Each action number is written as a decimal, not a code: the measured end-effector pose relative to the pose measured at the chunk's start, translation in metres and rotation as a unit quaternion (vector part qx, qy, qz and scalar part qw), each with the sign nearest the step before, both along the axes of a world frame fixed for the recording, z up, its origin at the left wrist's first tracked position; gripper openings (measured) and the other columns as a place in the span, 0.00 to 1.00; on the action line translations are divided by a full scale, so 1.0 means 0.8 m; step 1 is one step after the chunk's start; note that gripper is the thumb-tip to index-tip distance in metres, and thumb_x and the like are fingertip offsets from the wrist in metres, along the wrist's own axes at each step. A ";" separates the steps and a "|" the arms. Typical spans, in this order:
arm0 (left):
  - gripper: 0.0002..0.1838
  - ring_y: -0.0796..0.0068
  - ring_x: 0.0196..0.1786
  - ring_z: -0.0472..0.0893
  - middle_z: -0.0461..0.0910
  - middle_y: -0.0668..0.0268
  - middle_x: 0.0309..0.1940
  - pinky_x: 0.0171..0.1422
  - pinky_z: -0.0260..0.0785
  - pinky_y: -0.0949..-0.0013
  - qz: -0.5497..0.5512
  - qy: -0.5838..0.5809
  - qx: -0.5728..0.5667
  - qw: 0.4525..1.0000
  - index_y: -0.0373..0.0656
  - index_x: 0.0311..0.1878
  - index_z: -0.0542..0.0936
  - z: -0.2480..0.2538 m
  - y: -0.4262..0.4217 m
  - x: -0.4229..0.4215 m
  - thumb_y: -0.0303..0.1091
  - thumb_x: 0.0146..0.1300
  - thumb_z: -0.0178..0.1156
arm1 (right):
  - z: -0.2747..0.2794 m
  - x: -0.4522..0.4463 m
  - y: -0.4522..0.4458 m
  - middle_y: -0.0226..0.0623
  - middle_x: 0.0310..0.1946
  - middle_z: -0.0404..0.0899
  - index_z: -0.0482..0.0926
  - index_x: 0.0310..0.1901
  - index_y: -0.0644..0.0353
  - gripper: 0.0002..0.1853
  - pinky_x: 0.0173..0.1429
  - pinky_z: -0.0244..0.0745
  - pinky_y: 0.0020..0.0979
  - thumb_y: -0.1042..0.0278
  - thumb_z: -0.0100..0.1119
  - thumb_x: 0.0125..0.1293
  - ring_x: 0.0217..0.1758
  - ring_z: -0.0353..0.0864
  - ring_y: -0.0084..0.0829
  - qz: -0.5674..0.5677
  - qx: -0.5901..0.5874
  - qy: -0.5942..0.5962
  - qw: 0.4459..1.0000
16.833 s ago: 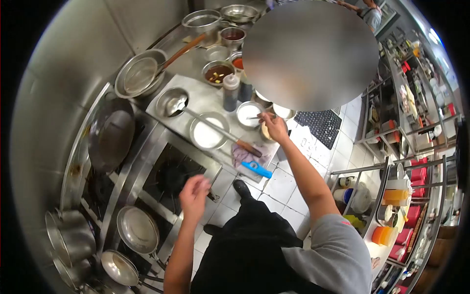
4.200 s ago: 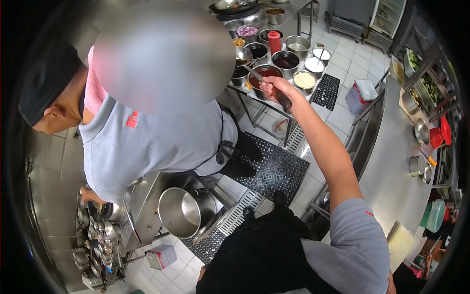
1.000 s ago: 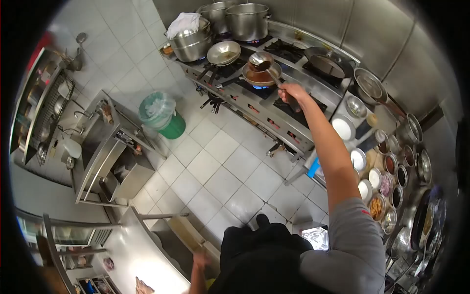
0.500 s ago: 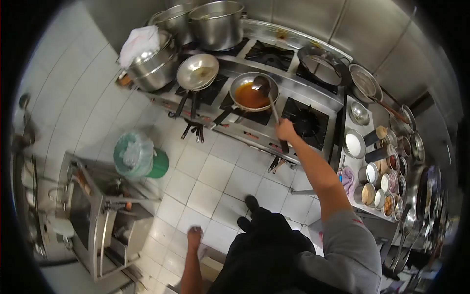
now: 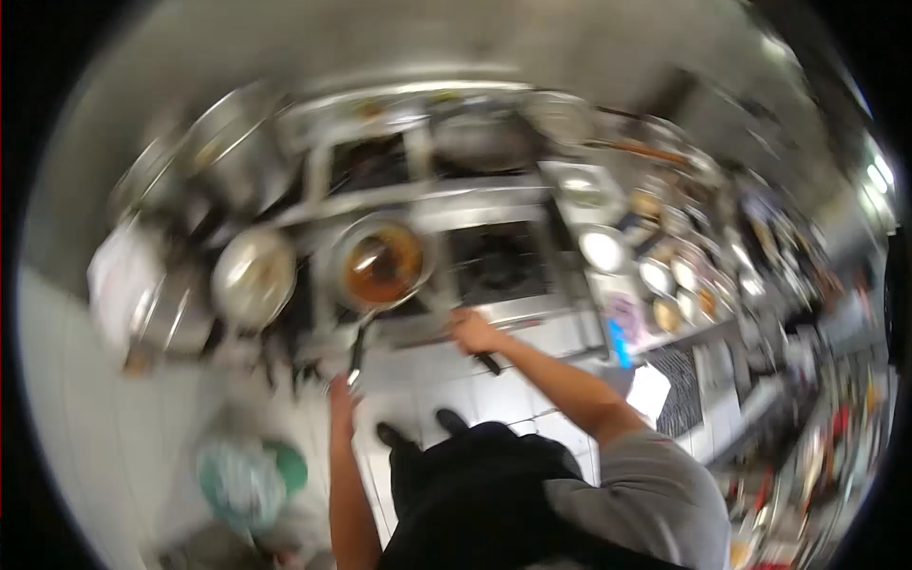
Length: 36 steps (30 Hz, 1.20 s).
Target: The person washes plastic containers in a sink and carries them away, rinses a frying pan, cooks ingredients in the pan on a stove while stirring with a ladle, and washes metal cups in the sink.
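A frying pan (image 5: 339,269) with reddish-brown liquid (image 5: 366,277) rests on a front burner of the stove. Inside it sits the ladle's dark bowl (image 5: 388,261), in the liquid. My right hand (image 5: 472,331) is closed around the ladle's handle (image 5: 487,363) at the stove's front edge. My left hand (image 5: 344,393) is at the outer end of the frying pan's dark handle (image 5: 358,344). Motion blur hides its fingers, and whether they grip the handle cannot be made out.
Left of the frying pan is another pan (image 5: 255,277); a large pot (image 5: 233,152) stands behind. A burner (image 5: 499,261) lies to the right. Further right, a counter holds a white bowl (image 5: 601,249) and several small containers. A green bin (image 5: 285,465) stands on the floor, lower left.
The view has swung right. My left hand has risen from beside my body to the frying pan's handle end. My right hand still holds the ladle, its bowl still in the pan.
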<state>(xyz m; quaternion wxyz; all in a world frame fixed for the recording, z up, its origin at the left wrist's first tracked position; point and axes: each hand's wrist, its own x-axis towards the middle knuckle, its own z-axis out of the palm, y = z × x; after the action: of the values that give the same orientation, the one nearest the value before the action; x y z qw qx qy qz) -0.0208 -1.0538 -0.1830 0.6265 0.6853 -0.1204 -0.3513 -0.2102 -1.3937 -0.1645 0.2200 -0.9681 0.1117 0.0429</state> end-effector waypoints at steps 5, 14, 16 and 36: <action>0.20 0.67 0.35 0.82 0.79 0.61 0.35 0.37 0.75 0.63 -0.108 0.157 0.042 0.981 0.44 0.48 0.73 0.078 -0.060 0.057 0.53 0.70 0.50 | 0.159 0.020 0.075 0.59 0.28 0.79 0.76 0.51 0.67 0.22 0.41 0.77 0.47 0.63 0.56 0.56 0.36 0.81 0.55 -0.277 0.242 -0.048 0.929; 0.19 0.75 0.12 0.68 0.66 0.70 0.15 0.13 0.57 0.72 -0.263 0.181 0.162 0.934 0.43 0.39 0.68 0.065 -0.090 0.112 0.52 0.69 0.54 | 0.132 0.049 0.182 0.61 0.30 0.78 0.70 0.56 0.66 0.22 0.46 0.74 0.50 0.66 0.54 0.61 0.39 0.79 0.58 -0.380 0.176 -0.140 0.897; 0.19 0.76 0.12 0.66 0.66 0.70 0.15 0.12 0.56 0.71 -0.270 0.168 0.146 0.937 0.42 0.37 0.68 0.064 -0.085 0.128 0.51 0.69 0.54 | 0.143 0.063 0.214 0.62 0.31 0.78 0.71 0.54 0.66 0.20 0.47 0.74 0.51 0.66 0.53 0.62 0.40 0.78 0.59 -0.423 0.188 -0.119 0.879; 0.14 0.73 0.25 0.78 0.75 0.66 0.26 0.24 0.72 0.68 -0.317 0.216 0.114 0.916 0.44 0.42 0.72 0.073 -0.059 0.172 0.45 0.68 0.56 | 0.241 0.104 0.228 0.53 0.22 0.78 0.71 0.60 0.67 0.24 0.31 0.75 0.41 0.66 0.56 0.64 0.21 0.80 0.44 -0.491 0.209 -0.057 0.844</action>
<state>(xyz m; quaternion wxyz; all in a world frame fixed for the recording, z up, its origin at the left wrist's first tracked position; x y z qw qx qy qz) 0.1169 -1.1014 -0.1245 0.4106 0.5856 -0.1516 -0.6823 -0.1272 -1.2113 0.0283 0.4150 -0.7190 0.5476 -0.1041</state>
